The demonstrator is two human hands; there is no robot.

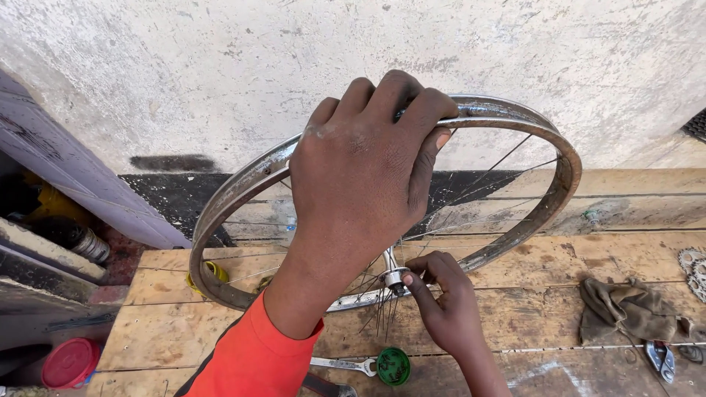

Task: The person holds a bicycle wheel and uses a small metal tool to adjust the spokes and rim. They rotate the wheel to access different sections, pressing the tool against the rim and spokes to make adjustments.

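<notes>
upright on the wooden bench (pixel 559 323), a bicycle wheel rim (pixel 562 173), steel and rust-streaked, standing on its edge close to the pale plastered wall (pixel 220 66). turned partly edge-on to the camera, so reads as an oval with its long axis running from lower left up to upper right; axle pointing roughly toward the viewer and slightly right. left hand (pixel 364 169), reaching from an orange sleeve (pixel 250 356), clamped over the top of the rim, fingers curled across it and thumb tucked beneath. right hand (pixel 448 305) lower down, narrowed to a pinch at the hub (pixel 395 278), fingertips (pixel 409 280) touching it; cannot tell whether pinching a spoke or the hub flange itself. thin spokes (pixel 507 158) strung from hub to rim on the right side, and a loose bundle hanging down from the hub toward the bench.

just below the hub on the bench, a green round cap (pixel 393 366) with a silver wrench (pixel 344 364) lying beside it. near the rim's lower left edge, a yellow strip (pixel 213 273) half hidden behind the metal. well apart to the right, a crumpled olive rag (pixel 629 310), pliers (pixel 662 359) just below it, and a toothed sprocket (pixel 693 268) at the picture's edge. off the bench at lower left, a red lid (pixel 70 362).
</notes>
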